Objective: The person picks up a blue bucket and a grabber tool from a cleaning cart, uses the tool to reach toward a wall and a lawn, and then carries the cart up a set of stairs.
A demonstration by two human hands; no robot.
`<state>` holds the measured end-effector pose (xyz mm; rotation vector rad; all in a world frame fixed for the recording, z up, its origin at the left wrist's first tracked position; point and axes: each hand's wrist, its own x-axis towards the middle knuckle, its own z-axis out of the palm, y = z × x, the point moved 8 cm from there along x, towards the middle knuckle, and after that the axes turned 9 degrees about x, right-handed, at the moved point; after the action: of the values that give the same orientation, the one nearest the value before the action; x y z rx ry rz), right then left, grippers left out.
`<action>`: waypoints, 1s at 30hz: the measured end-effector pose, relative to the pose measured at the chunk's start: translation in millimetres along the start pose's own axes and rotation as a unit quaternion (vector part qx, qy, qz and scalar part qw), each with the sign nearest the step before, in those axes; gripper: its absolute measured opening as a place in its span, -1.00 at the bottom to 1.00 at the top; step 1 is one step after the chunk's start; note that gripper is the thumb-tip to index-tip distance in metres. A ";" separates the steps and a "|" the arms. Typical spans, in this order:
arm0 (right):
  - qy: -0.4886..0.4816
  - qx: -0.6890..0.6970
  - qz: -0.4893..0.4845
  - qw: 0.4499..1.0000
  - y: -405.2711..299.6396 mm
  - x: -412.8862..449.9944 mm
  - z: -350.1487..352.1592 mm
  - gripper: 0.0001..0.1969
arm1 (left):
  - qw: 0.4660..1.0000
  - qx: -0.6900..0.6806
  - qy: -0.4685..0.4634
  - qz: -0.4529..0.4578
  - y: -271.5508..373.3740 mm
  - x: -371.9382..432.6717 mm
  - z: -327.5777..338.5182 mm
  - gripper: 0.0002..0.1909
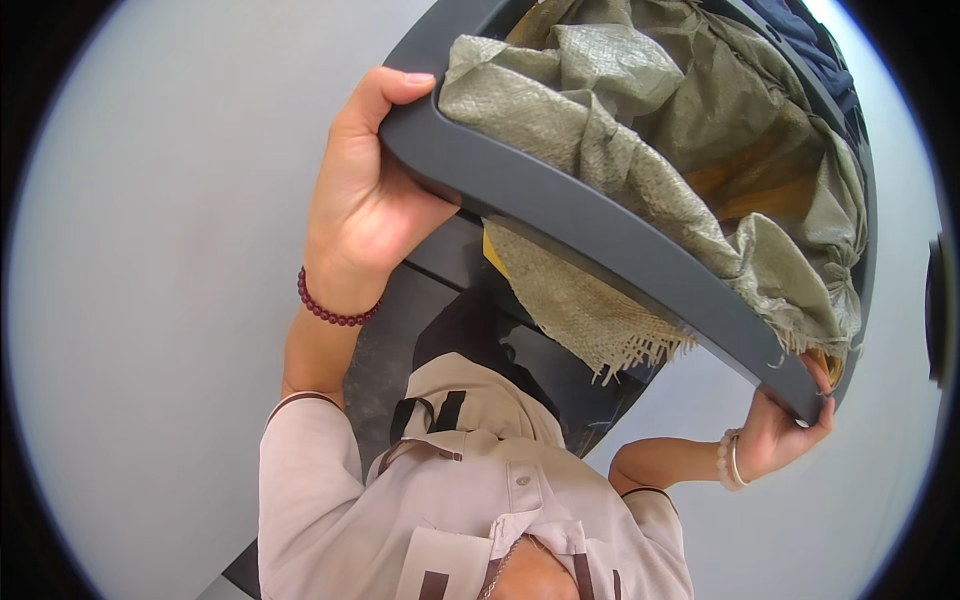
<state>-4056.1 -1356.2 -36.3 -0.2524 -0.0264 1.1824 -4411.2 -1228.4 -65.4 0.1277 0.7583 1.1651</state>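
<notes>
My left hand (pixel 367 165), with a dark red bead bracelet on its wrist, grips the upper left corner of a curved dark grey rim (pixel 600 217), the thumb on top. At the rim's lower right end, my right hand (pixel 787 431) is closed around it; part of its fingers is hidden behind the rim. A pale bead bracelet and a bangle are on that wrist. A greenish-grey woven plastic sack (pixel 555 120) lies crumpled inside the rim and folds over it. Its frayed edge hangs underneath. The sack is knotted or bunched near the right side. Yellowish material shows inside.
Dark blue cloth (pixel 795 37) lies beyond the rim at the upper right. Below the rim are dark panels (pixel 390 337) near my legs. Smooth light grey floor (pixel 165 225) extends on both sides. A black object (pixel 936 311) stands at the far right edge.
</notes>
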 end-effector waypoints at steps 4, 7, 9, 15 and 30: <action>0.010 0.059 0.039 0.997 12.6 9.0 -11.1 -0.73 | 1.000 0.009 0.011 0.003 -5.1 0.9 -7.0 -0.85; 0.058 0.020 0.029 0.998 10.0 18.0 -20.0 -0.75 | 0.999 0.016 0.029 0.001 -12.2 -0.1 -16.6 -0.82; 0.045 0.052 0.050 0.996 9.3 26.2 -26.7 -0.76 | 1.000 -0.003 0.026 -0.002 -15.6 -3.9 -20.4 -0.79; 0.122 -0.016 0.047 0.991 -7.3 -5.9 -99.9 -0.78 | 0.995 -0.009 0.053 -0.079 -70.4 -16.2 -58.5 -0.70; 0.245 -0.152 -0.147 0.946 -152.5 -133.2 -208.0 -0.75 | 0.987 0.031 0.043 -0.155 -178.8 -70.2 -38.0 -0.62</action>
<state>-3936.3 -1570.2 -191.7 -0.7834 0.1860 0.7885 -4307.0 -1374.5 -143.8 0.0091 0.8573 0.8566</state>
